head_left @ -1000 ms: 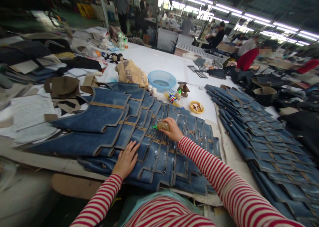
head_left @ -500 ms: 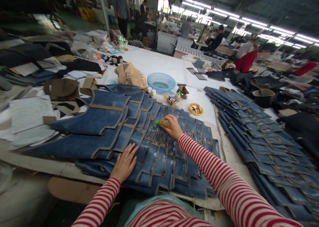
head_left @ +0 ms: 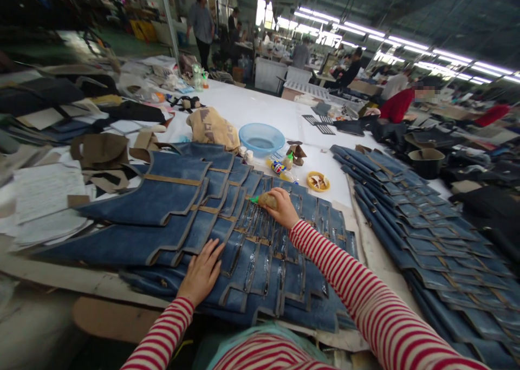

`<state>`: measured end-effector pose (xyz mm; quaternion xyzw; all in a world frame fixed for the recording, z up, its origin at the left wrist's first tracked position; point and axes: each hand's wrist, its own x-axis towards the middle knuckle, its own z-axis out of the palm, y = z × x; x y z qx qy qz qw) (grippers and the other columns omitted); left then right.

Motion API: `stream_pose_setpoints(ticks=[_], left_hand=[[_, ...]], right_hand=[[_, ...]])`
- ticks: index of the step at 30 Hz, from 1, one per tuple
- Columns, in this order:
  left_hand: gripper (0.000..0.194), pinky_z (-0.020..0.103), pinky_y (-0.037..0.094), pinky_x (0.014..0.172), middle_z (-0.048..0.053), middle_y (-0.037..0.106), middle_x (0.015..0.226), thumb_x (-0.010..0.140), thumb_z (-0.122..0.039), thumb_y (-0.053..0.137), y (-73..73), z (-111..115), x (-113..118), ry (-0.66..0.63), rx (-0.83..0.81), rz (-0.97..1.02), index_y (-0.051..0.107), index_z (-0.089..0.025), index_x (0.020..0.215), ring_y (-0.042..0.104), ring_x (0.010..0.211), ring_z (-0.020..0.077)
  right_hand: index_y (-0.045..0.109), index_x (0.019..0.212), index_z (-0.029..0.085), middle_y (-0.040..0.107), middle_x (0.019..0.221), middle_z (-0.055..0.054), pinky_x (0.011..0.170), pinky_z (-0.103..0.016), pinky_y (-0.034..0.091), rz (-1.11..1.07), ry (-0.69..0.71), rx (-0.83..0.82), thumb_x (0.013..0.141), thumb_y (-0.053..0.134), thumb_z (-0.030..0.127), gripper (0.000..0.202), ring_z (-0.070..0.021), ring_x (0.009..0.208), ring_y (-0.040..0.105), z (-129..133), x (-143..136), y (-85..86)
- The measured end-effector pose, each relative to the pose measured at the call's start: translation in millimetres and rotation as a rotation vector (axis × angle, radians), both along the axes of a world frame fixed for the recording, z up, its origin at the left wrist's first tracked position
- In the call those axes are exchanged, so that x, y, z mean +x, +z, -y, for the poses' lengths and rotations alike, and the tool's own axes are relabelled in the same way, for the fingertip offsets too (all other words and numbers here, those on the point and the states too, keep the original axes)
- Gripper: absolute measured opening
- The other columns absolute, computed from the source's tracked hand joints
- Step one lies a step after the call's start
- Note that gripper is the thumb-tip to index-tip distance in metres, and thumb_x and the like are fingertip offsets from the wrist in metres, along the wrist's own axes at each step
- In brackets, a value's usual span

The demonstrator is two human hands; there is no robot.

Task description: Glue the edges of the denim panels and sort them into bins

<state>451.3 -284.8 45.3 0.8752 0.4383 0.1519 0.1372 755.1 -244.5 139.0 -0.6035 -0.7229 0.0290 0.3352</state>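
Note:
Overlapping blue bag panels (head_left: pixel 174 183) with grey edging and brown strips lie fanned across the table in front of me. My right hand (head_left: pixel 283 208) is closed around a brownish glue bottle (head_left: pixel 268 200), tipped on its side with its green nozzle pointing left, just over the panels. Shiny wet-looking streaks run along the panel edges below and to the right of it. My left hand (head_left: pixel 202 270) lies flat on the panels' near side, fingers spread, holding nothing.
Behind the panels stand a blue basin (head_left: pixel 262 137), a patterned cloth (head_left: pixel 213 127), a plastic bottle (head_left: pixel 278 166) and a yellow dish (head_left: pixel 319 181). A second row of blue panels (head_left: pixel 422 224) lies to the right. Papers (head_left: pixel 49 194) are heaped left. Other people work farther back.
My view has shifted slightly. Both hands stay in nearly the same place on the panels, the right one still gripping the glue bottle. A person at the back left appears more fully.

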Motion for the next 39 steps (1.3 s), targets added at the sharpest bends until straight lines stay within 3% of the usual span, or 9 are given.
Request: stream_pose_setpoints(ticks=[8,15,27,39], left_hand=[[0.046,0.049,0.034,0.096,0.004,0.034,0.141,0.089,-0.030,0.028,-3.1,-0.3,-0.6,0.007,-0.018,-0.016,0.027,-0.032,0.135,0.028,0.130,0.0193],[0.046,0.050,0.035,0.096,0.004,0.035,0.140,0.089,-0.030,0.028,-3.8,-0.5,-1.0,0.009,-0.001,-0.023,0.027,-0.032,0.135,0.030,0.129,0.0199],[0.048,0.046,0.035,0.097,0.003,0.036,0.140,0.088,-0.027,0.029,-7.0,-0.3,-0.4,0.031,0.029,-0.034,0.024,-0.035,0.135,0.031,0.128,0.0179],[0.045,0.049,0.036,0.096,0.001,0.035,0.140,0.089,-0.029,0.025,-2.5,-1.1,0.2,0.040,-0.032,-0.094,0.026,-0.034,0.134,0.030,0.129,0.0177]], right_hand=[[0.050,0.108,0.019,0.047,0.112,-0.010,0.096,-0.045,0.036,-0.032,-0.093,0.030,0.074,0.060,0.032,0.038,-0.0239,0.108,0.043,-16.9,9.6,3.3],[0.049,0.108,0.019,0.048,0.111,-0.010,0.095,-0.043,0.036,-0.050,-0.056,-0.007,0.073,0.060,0.033,0.039,-0.0227,0.108,0.043,-24.5,13.2,2.6],[0.049,0.105,0.019,0.049,0.105,-0.009,0.093,-0.041,0.037,-0.072,-0.190,0.046,0.070,0.063,0.035,0.041,-0.0237,0.104,0.045,-69.1,43.3,-4.7],[0.049,0.107,0.018,0.048,0.104,-0.010,0.091,-0.041,0.038,-0.134,-0.303,0.009,0.067,0.062,0.037,0.046,-0.0241,0.101,0.047,-101.8,66.9,-10.4]])
